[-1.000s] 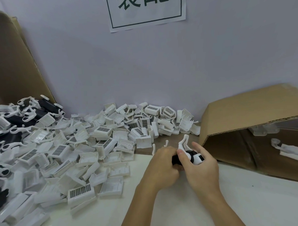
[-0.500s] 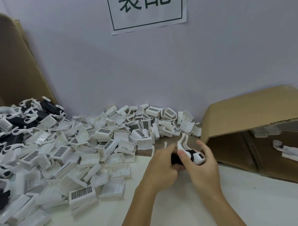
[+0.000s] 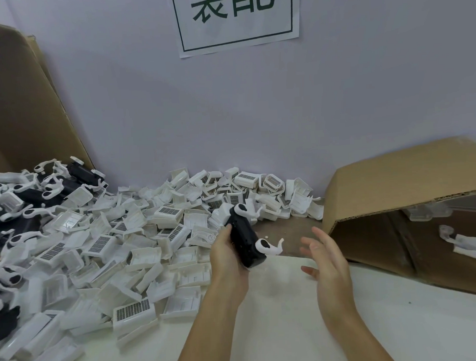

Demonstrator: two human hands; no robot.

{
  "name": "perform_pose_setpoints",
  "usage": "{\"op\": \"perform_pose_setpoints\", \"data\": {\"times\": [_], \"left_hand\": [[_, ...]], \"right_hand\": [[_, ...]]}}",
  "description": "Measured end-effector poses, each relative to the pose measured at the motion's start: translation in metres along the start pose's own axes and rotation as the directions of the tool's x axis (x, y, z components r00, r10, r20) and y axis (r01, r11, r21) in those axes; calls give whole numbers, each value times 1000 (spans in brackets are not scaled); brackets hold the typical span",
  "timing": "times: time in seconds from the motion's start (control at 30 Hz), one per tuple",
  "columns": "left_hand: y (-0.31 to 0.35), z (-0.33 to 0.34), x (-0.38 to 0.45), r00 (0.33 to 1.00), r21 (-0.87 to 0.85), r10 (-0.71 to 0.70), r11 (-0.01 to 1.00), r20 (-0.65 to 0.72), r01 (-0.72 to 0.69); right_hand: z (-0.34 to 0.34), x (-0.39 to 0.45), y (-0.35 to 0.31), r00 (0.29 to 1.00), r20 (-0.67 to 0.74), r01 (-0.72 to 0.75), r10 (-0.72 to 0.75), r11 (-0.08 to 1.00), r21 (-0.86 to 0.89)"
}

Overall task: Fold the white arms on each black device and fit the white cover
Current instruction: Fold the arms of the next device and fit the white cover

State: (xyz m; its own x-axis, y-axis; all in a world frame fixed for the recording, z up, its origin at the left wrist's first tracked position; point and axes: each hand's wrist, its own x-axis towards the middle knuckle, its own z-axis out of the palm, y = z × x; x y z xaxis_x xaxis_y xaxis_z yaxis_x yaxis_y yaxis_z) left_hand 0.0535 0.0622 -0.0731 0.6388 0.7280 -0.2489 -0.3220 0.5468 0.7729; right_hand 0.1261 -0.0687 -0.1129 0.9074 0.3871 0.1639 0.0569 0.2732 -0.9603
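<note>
1. Change since the earlier frames: the right hand (image 3: 326, 255) has come off the black device (image 3: 243, 238) and now hangs just to its right, apart from it, fingers spread and holding nothing. The left hand (image 3: 226, 258) has kept the device and turned it, so the body now stands tilted on end above the near edge of the pile.
2. Table (image 3: 292, 328): white surface; the heap of white covers (image 3: 131, 250) spreads across its left and far side. More black devices (image 3: 54, 188) lie at far left.
3. Cardboard box (image 3: 411, 183) at right lies on its side, mouth toward the hands; a few white pieces sit inside.
4. Device in hand: left hand grips it round the lower body.
5. White arms (image 3: 269, 247): one juts right near the bottom end, another sits at the top. Judgement: folding looks unfinished; the cover is not yet fitted, and the free right hand is placed to fetch one.
</note>
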Motion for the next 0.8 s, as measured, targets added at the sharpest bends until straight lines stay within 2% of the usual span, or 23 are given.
{"op": "perform_pose_setpoints", "data": {"times": [0.07,0.13,0.2,0.27,0.37,0.43,0.5,0.63,0.73,0.8], "left_hand": [[1,-2,0,999,81,-37,996,-10,38],[-3,-3,3,996,242,-41,969,-74,58],[-7,-3,5,993,268,-30,962,-115,60],[-7,-2,5,998,142,-40,989,-58,48],[-2,-1,3,992,-141,-58,987,112,74],[-2,-1,0,987,-209,-25,976,161,58],[-5,-1,-3,983,-181,6,983,183,27],[-14,0,-4,986,-205,60,978,158,-27],[-21,2,-2,987,-156,103,984,124,-83],[-26,3,-3,985,-84,102,992,140,-91]], "right_hand": [[1,0,-1,1000,-5,-15,15,1000,-8],[2,0,-1,999,-17,-34,34,999,-20],[3,0,-1,998,-34,-50,49,998,-30],[3,1,-1,997,-48,-61,59,997,-37],[3,2,-1,996,-53,-79,75,994,-74],[2,2,0,995,-38,-98,94,988,-121],[2,3,0,990,12,-139,142,976,-167],[3,0,-5,951,204,-179,233,952,-249],[6,-5,-9,909,347,-138,232,951,-275],[8,-8,-10,898,378,-139,225,960,-242]]}}
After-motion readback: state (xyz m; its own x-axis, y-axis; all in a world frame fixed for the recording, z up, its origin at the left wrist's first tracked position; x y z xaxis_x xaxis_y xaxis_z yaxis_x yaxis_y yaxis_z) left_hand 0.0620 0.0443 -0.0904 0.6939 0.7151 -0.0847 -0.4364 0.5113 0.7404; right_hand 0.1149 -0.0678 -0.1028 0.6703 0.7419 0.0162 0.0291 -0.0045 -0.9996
